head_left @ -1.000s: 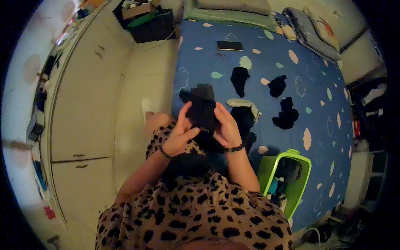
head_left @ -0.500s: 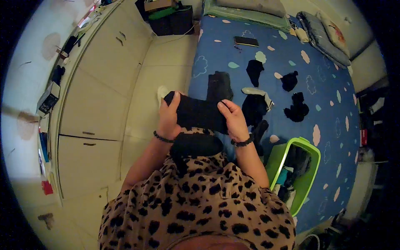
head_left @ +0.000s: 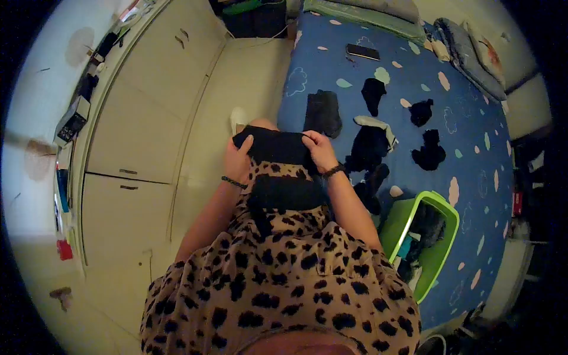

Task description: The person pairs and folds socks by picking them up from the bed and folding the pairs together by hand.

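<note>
A black sock [head_left: 277,145] is stretched sideways above my knees, one end in each hand. My left hand [head_left: 238,160] pinches its left end, thumb on top. At the right end, the thumb and fingers of my right hand [head_left: 320,153] close on the cloth. A second black sock [head_left: 287,193] lies flat across my lap on the leopard-print garment [head_left: 278,260]. On the bed just beyond my right hand is a folded dark grey piece of cloth [head_left: 323,113]. Dark socks [head_left: 371,180] lie crumpled to the right of that hand.
A green basket [head_left: 454,222] with clothing inside stands on the blue bedsheet [head_left: 467,177] at right. Black bundles [head_left: 428,151], a black-and-white garment [head_left: 370,145] and a phone [head_left: 362,52] lie farther back. Cabinets [head_left: 136,118] line the left side.
My right hand has shifted slightly left and away from my body, and the held sock has moved with it. More of the sock on my lap shows. The camera view has shifted slightly.
</note>
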`<state>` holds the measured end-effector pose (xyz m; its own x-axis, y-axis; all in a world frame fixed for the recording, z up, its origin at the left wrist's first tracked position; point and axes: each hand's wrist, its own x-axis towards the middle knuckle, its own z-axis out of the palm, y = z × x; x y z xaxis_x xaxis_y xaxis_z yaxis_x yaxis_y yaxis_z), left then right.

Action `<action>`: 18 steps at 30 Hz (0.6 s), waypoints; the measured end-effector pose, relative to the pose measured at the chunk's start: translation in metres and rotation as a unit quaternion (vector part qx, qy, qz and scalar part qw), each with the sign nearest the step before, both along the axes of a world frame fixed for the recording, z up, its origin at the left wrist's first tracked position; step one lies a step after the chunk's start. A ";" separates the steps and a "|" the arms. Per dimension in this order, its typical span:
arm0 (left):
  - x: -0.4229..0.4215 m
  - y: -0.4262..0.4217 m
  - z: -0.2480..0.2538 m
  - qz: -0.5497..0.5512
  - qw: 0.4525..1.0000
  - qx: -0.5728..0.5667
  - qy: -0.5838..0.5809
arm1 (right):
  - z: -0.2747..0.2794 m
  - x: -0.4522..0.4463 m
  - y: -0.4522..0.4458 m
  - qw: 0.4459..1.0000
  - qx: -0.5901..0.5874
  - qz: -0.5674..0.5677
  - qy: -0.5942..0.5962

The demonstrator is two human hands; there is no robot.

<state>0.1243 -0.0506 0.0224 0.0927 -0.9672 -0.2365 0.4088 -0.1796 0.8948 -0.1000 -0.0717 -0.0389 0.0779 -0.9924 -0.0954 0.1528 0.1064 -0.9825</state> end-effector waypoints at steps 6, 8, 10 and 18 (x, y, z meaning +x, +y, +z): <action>0.020 0.003 -0.046 0.094 0.992 0.079 -0.035 | -0.043 0.006 -0.012 0.977 -0.019 -0.069 0.201; 0.016 -0.001 -0.053 0.155 0.978 0.112 -0.086 | -0.037 0.008 -0.011 0.978 -0.042 -0.086 0.187; 0.021 -0.009 -0.050 0.188 0.925 -0.075 -0.323 | -0.033 0.009 -0.013 0.980 -0.046 -0.074 0.181; -0.029 -0.014 0.027 -0.270 0.610 -0.396 -0.631 | -0.020 0.015 -0.011 0.993 -0.068 -0.084 0.055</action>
<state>0.0953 -0.0650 0.0490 -0.6649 -0.7018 0.2556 -0.6224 0.7098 0.3299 -0.0853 -0.0832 -0.0590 -0.0934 -0.9948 0.0406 0.0485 -0.0453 -0.9978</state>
